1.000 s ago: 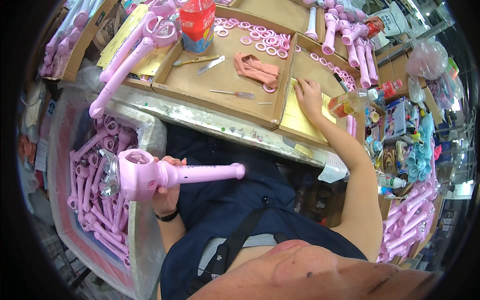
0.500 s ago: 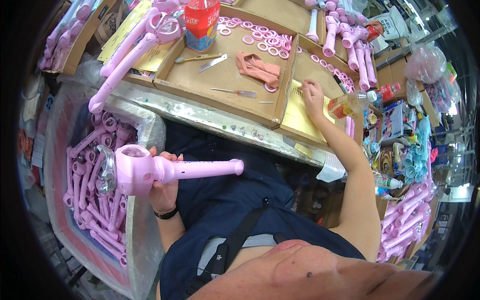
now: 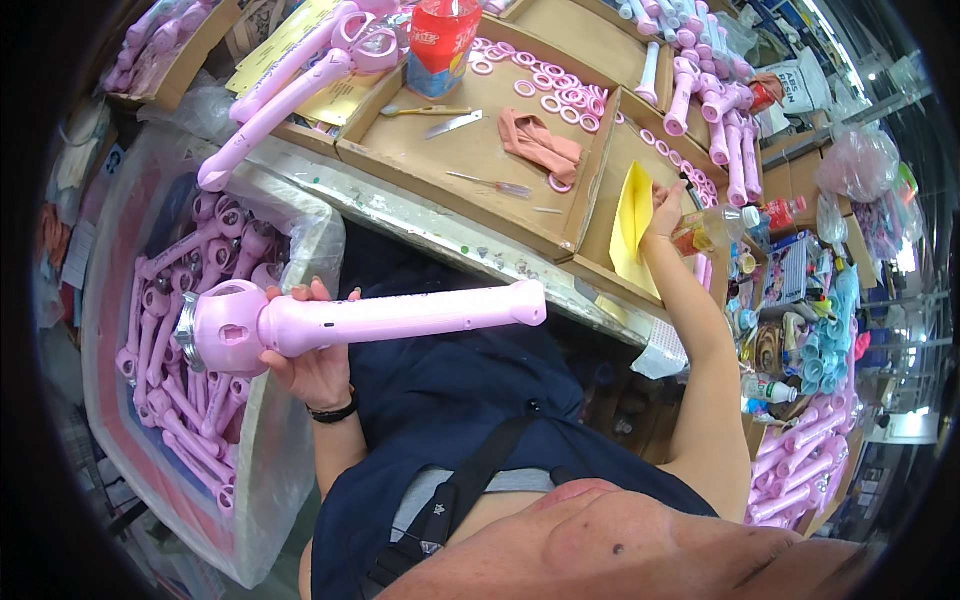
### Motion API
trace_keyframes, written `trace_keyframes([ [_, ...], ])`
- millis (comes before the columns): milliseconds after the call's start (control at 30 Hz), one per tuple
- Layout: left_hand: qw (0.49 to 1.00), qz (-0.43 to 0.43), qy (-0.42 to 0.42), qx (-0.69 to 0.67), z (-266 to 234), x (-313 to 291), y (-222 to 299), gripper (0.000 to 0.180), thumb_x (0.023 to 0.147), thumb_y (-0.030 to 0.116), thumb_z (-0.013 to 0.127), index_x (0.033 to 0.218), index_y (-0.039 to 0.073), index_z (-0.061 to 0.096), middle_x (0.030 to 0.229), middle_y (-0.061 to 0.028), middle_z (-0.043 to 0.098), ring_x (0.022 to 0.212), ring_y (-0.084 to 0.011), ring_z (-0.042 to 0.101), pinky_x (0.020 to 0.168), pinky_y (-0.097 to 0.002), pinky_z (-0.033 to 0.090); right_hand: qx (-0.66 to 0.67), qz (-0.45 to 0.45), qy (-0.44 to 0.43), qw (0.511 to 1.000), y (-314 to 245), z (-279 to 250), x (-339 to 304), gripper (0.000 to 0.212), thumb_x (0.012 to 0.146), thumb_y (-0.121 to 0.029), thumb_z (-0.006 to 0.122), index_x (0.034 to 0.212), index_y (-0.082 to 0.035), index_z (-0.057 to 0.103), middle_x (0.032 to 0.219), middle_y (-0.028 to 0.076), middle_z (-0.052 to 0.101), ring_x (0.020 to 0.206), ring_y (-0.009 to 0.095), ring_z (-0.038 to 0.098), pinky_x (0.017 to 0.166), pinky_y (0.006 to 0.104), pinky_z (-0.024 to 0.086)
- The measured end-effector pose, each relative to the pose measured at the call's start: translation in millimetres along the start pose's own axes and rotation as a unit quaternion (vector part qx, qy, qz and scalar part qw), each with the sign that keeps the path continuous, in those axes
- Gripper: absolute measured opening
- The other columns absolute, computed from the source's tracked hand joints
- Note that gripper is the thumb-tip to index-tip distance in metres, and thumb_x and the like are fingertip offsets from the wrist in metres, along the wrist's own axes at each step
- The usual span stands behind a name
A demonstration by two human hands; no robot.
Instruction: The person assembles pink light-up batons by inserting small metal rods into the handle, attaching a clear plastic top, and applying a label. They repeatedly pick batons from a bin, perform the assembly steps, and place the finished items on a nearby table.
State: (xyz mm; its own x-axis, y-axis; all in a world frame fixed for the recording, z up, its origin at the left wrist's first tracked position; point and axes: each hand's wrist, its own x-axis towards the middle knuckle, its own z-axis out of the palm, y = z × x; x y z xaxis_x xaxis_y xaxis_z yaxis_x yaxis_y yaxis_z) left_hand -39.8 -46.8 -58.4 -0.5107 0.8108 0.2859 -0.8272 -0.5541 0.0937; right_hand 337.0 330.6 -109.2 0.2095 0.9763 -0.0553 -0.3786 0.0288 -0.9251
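My left hand (image 3: 318, 365) is closed round the neck of a pink plastic wand-like toy (image 3: 400, 322). Its broad head with a silvery end (image 3: 188, 332) points left, and its long handle reaches right above my lap. Over the box at the right, the fingers of my right hand (image 3: 664, 212) are bent at the edge of a yellow sheet (image 3: 632, 225), which stands raised and curved. The sheet hides part of that grip. Just beyond these fingers lies a dark pen-like stick (image 3: 688, 188).
A plastic-lined bin (image 3: 300, 420) of pink toys stands at left. Cardboard trays (image 3: 420, 165) on the bench hold pink rings (image 3: 568, 97), a peach cloth (image 3: 540, 145), a screwdriver (image 3: 505, 186) and a blade (image 3: 455, 125). Bottles (image 3: 440, 50) stand about; more pink toys (image 3: 800, 455) lie at right.
The toy in my left hand has turned, its silvery end now facing left. My right hand has lifted the yellow sheet from lying flat. The whole view has shifted slightly.
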Motion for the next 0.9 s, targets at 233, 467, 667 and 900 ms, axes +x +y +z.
trace_keyframes([
  [233,0.998,-0.008,0.012,0.068,4,-1,-3,0.070,0.078,0.023,0.074,0.136,0.011,0.036,0.130,-0.0144,0.042,0.132,-0.0345,0.035,0.110,-0.0640,0.005,0.149,0.067,-0.055,0.985,-5,8,-3,0.044,0.094,-0.052,0.044,0.087,-0.009,0.053,0.080,0.006,0.053,0.068,0.019,0.054,0.062,0.0315,0.047],
  [467,0.997,-0.008,0.024,0.075,3,1,-6,0.070,0.078,0.021,0.075,0.134,0.011,0.034,0.129,-0.0161,0.044,0.131,-0.0357,0.036,0.110,-0.0641,0.006,0.040,-0.003,0.082,0.996,-4,12,-5,0.041,0.093,-0.052,0.046,0.085,-0.011,0.045,0.071,0.005,0.050,0.061,0.019,0.053,0.057,0.0317,0.047],
  [667,0.998,-0.016,0.011,0.056,0,2,-6,0.069,0.080,0.018,0.073,0.137,0.008,0.036,0.132,-0.0166,0.041,0.132,-0.0350,0.033,0.111,-0.0629,0.004,0.044,-0.015,0.040,0.998,9,-4,15,0.047,0.093,-0.051,0.048,0.068,-0.012,0.038,0.061,0.001,0.041,0.055,0.016,0.047,0.052,0.0310,0.043],
  [900,0.997,-0.012,0.030,0.070,-3,0,-6,0.068,0.080,0.018,0.073,0.136,0.008,0.036,0.131,-0.0177,0.044,0.131,-0.0354,0.035,0.111,-0.0632,0.005,-0.035,-0.008,0.185,0.982,-6,16,3,0.056,0.085,-0.056,0.057,0.094,-0.003,0.042,0.081,0.008,0.047,0.059,0.020,0.052,0.056,0.0375,0.056],
])
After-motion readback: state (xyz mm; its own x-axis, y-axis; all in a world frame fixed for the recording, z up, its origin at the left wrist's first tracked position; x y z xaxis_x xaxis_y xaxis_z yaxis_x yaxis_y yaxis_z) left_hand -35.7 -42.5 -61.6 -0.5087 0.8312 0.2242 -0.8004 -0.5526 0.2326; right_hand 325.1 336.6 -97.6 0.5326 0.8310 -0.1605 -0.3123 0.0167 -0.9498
